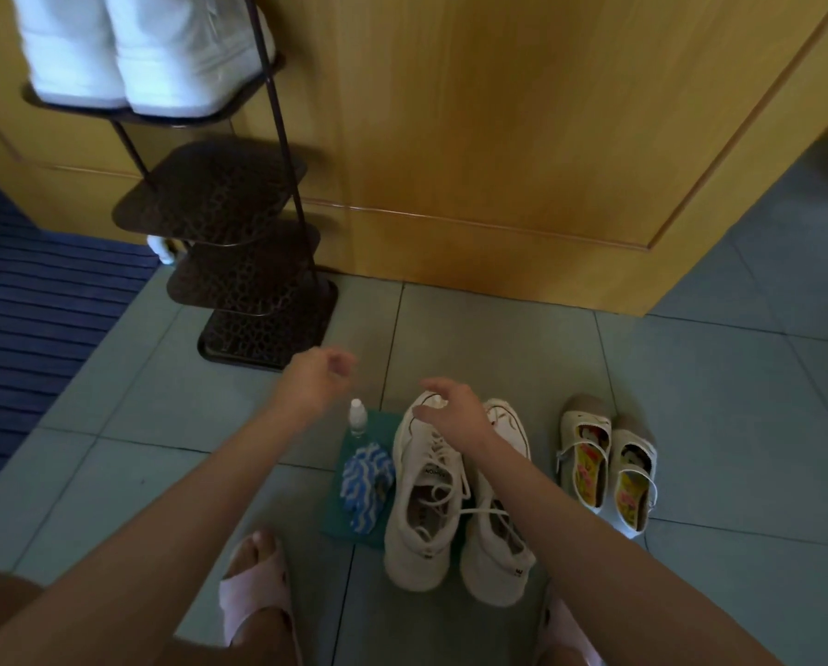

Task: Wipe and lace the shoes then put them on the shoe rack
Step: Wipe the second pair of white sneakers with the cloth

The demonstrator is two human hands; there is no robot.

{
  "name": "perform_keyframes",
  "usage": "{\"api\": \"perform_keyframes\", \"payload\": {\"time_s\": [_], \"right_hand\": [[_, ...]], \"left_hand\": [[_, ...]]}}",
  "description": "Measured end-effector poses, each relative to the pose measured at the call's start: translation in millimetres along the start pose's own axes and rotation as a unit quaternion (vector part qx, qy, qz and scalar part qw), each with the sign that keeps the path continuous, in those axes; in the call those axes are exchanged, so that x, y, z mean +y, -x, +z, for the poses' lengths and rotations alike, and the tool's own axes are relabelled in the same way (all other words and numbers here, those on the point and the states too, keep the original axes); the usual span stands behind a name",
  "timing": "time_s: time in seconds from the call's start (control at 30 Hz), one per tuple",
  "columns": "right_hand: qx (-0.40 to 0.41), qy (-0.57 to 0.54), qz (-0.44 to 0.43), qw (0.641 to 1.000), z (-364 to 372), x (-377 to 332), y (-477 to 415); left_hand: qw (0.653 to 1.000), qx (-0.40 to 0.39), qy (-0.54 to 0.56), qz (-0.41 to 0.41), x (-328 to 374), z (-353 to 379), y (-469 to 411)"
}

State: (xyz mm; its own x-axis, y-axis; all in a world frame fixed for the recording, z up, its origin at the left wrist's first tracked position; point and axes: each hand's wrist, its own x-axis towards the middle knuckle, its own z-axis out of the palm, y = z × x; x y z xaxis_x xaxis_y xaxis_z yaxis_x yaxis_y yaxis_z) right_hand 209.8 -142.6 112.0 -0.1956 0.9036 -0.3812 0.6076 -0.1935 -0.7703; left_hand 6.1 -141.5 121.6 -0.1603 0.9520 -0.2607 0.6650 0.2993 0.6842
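The right hand (455,408) was held out above the toe of one shoe in a pair of white sneakers (416,560), its fingers (431,387) spread wide and curved downward with nothing gripped; whether the fingertips touched the toe cap could not be told. The sneakers were set side by side on the tiled floor (690,377), running from under those fingers back toward the person, with their laces lying loose across the tongues. The left hand (316,382) was raised above the floor, blurred, its fingers loosely curled and holding nothing. Just below and to the right of those fingers a small clear bottle (358,418) was stood upright on a teal mat (340,519), and nearer the person on the same mat a blue-and-white cloth (366,483) was laid, touching the side of the closer sneaker. Beyond the left fingers a dark metal shoe rack (210,189) was placed against a wooden door (498,137), its top tier filled by another pair of white shoes (152,64). To the right of the right fingers, apart from the sneakers, a pair of cream strap shoes (633,437) was set. Pink slippers (253,598) were worn on the feet.
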Motion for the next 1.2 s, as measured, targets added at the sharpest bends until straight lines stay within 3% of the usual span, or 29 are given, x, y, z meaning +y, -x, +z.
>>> {"api": "perform_keyframes", "payload": {"time_s": [0.17,0.5,0.63,0.73,0.9,0.97,1.07,1.2], "right_hand": [[-0.020,0.011,-0.008,1.000,7.6,2.0,-20.2],[-0.037,0.028,-0.042,0.998,9.0,11.8,-40.0],[-0.108,0.043,-0.082,0.990,8.7,3.4,-45.2],[-0.115,0.031,-0.126,0.985,-6.7,-11.2,-51.8],[-0.137,0.003,-0.130,0.982,-54.4,-29.2,-58.5],[-0.160,-0.023,-0.102,0.982,-68.0,-25.3,-61.2],[-0.170,-0.070,-0.037,0.982,-80.2,-11.4,-66.5],[-0.163,-0.135,0.005,0.977,-81.0,16.3,-77.0]], "left_hand": [[0.997,-0.080,0.010,-0.013,-33.2,37.0,1.3],[1.000,0.014,0.001,0.011,-48.0,52.0,-7.0],[0.998,0.021,0.049,0.037,-18.6,35.4,-16.5],[0.991,0.012,0.104,0.079,25.2,18.5,-24.4],[0.970,-0.064,0.225,0.068,72.4,-0.4,-40.6],[0.976,-0.091,0.188,0.058,74.9,-1.5,-49.7],[0.985,-0.157,-0.010,0.074,50.3,10.0,-52.5],[0.941,-0.248,-0.184,0.134,-17.3,47.3,-30.5]]}}
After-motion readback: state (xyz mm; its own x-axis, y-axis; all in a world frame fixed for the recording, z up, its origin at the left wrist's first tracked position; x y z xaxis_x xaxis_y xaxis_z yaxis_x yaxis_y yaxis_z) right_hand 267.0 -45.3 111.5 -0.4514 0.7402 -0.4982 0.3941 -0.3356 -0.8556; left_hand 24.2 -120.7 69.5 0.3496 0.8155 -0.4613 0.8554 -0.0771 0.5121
